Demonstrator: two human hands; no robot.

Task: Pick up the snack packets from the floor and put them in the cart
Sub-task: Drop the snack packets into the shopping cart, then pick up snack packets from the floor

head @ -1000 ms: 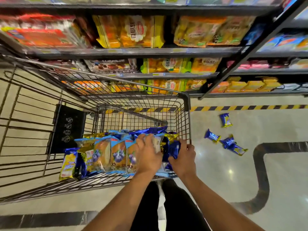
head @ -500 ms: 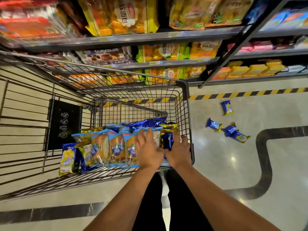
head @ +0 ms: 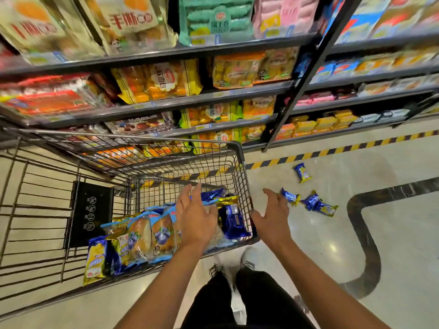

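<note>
The person stands at the right rear corner of a wire shopping cart [head: 240, 162], looking down into it. The left hand [head: 197, 217] hovers palm-down over the packets in the basket, fingers spread and relaxed, holding nothing. The right hand [head: 273, 217] hangs just outside the cart's right wall, fingers apart and slightly bent, also empty.

In the cart, a dark blue snack packet with gold ends [head: 231, 219] lies against the right wall. Left of it runs a row of light blue blueberry bread packets [head: 161, 236], and at the near left end stands a blue-and-yellow packet [head: 96, 260].

Snack packets remain on the pale floor [head: 308, 233] to the cart's right: one alone [head: 302, 172] near the yellow-and-black striped line [head: 332, 150], one [head: 290, 197] just beyond the right hand's fingertips, and a pair [head: 319, 205] overlapping each other beside it.

Stocked shelves [head: 213, 93] of packaged bread and cakes rise behind the cart.
</note>
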